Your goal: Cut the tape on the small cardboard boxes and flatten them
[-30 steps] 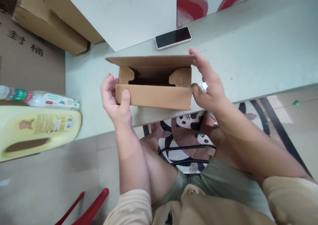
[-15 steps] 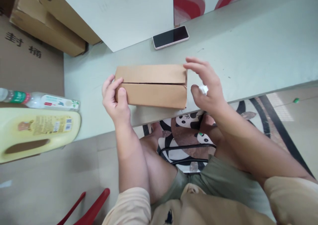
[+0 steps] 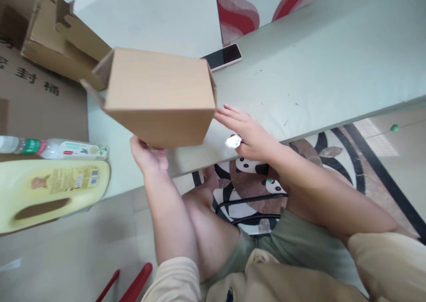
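Observation:
A brown cardboard box is tipped over and raised above the table, a plain side facing up. Loose flaps stick out at its left end, and the right end shows a folded edge. My left hand grips it from below at the near left; its fingertips are hidden underneath. Near the lower right corner, my right hand has its fingers stretched towards the box, the tips at or very near the edge. A small white glossy thing is tucked by its thumb; its kind is unclear.
Behind the box lies a phone, partly covered by it. A red-and-white carton and a white panel stand at the back. To the left are cardboard cartons, a plastic bottle and a yellow jug.
The box has been turned over and lifted, its flapped face no longer on top. My left hand has shifted underneath. My right hand has moved left and slightly down.

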Available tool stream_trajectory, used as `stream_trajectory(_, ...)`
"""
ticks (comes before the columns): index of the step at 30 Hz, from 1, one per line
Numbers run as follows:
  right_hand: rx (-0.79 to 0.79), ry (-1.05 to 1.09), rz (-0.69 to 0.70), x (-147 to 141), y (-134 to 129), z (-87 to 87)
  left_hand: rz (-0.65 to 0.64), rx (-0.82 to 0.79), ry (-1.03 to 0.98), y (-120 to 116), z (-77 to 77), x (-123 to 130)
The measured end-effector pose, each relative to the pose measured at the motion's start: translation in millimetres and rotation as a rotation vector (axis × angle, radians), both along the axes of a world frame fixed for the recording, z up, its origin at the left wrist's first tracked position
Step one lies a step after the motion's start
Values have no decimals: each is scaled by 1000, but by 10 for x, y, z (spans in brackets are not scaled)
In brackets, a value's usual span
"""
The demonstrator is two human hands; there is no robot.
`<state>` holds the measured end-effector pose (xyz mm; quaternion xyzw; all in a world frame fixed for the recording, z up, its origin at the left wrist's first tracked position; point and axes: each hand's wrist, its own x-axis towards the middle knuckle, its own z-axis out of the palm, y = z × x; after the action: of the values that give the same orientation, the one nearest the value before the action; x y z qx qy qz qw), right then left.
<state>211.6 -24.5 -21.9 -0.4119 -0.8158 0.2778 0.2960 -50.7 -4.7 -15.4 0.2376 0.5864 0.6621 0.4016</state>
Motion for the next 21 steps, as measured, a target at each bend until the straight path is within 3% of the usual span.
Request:
stream_trajectory(3,36,-28,-42,-23,-57,61,-57,-67,-156,3,-4,113)
stream_trajectory(10,95,20,-58,40,-150,167,-465,-135,-30,-62,-84,251)
stream_trajectory(16,120,45,-68,76,-149,203,-468,-175,26,-72,-102,342)
stream_trajectory(19,132,40,-93,96,-139,216,-496,-313,55,-88,-135,357)
stream_trajectory(21,147,39,-118,120,-138,230,-591,-410,109,-113,-166,366)
